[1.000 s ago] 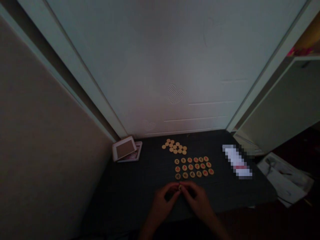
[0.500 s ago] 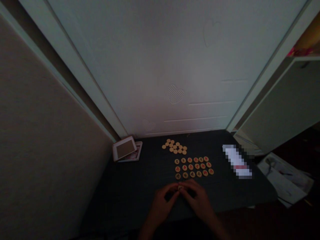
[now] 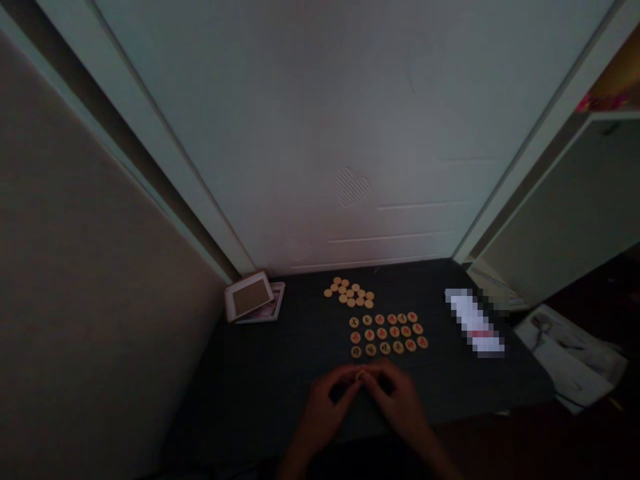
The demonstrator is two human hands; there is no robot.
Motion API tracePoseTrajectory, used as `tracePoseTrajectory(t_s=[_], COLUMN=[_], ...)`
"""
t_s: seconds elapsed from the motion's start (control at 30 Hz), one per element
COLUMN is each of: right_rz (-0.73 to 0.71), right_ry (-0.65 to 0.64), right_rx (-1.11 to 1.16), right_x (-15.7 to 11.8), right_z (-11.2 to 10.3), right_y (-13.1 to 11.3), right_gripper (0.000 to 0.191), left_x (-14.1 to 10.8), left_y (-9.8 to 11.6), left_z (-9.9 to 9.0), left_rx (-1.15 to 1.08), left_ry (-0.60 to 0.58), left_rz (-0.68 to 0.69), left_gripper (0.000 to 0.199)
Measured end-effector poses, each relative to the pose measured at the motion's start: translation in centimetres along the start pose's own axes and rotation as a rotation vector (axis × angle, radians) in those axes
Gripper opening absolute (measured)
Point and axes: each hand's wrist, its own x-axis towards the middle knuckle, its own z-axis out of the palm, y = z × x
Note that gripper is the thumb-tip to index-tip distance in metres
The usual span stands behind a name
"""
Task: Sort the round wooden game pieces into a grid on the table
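Observation:
My left hand (image 3: pixel 327 393) and my right hand (image 3: pixel 391 390) meet at the fingertips near the front of the dark table. Between their thumbs and forefingers is one small round xiangqi piece (image 3: pixel 360 377), mostly covered by the fingers. Just beyond the hands, xiangqi pieces (image 3: pixel 385 333) lie face up in three rows, with red or dark characters. Farther back, a loose cluster of face-down pieces (image 3: pixel 351 293) shows plain pale tops.
At the table's back left, a shallow box and its lid (image 3: pixel 250 298) lie stacked askew. A blurred-out white object (image 3: pixel 475 323) rests on the right side. Behind the dark table (image 3: pixel 240 387) stands a white panel (image 3: pixel 320 133); papers and a box (image 3: pixel 575 357) sit beyond the right edge.
My hands stay almost in place; the piece between the fingertips appears slightly turned, and less of its face shows. The laid-out pieces have not moved.

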Motion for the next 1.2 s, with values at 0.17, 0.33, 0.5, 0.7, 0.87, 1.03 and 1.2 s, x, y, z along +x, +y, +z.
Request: tracePoseTrajectory(t_s=[0.17,0.33,0.5,0.7,0.87,1.03,1.2], right_rz=[-0.011,-0.014,0.021,0.058,0.044,0.007,-0.015], right_ry=[-0.01,-0.012,0.023,-0.001,0.005,0.027,-0.001], right_rx=[0.002,0.005,-0.001,-0.038,-0.022,-0.009,-0.008], right_x=[0.1,0.0,0.1,0.0,-0.1,-0.1,-0.2], right_z=[-0.1,0.1,0.3,0.2,0.2,0.3,0.2], right_y=[-0.1,-0.3,0.0,0.3,0.4,-0.1,-0.4], right_gripper=[0.028,0.026,0.03,0.027,0.029,0.027,0.023], left_x=[0.1,0.1,-0.1,-0.3,-0.2,-0.1,-0.1], left_y=[0.3,0.1,-0.4,-0.4,-0.1,0.6,0.6], left_z=[-0.1,-0.1,0.0,0.1,0.2,-0.1,-0.1], left_rx=[-0.007,-0.019,-0.018,0.028,0.038,0.042,0.019], left_ry=[-0.002,0.003,0.009,0.016,0.002,-0.008,0.004], left_rz=[-0.015,-0.027,0.003,0.003,-0.024,-0.037,-0.029], left_gripper=[0.026,0.026,0.027,0.024,0.026,0.027,0.027])
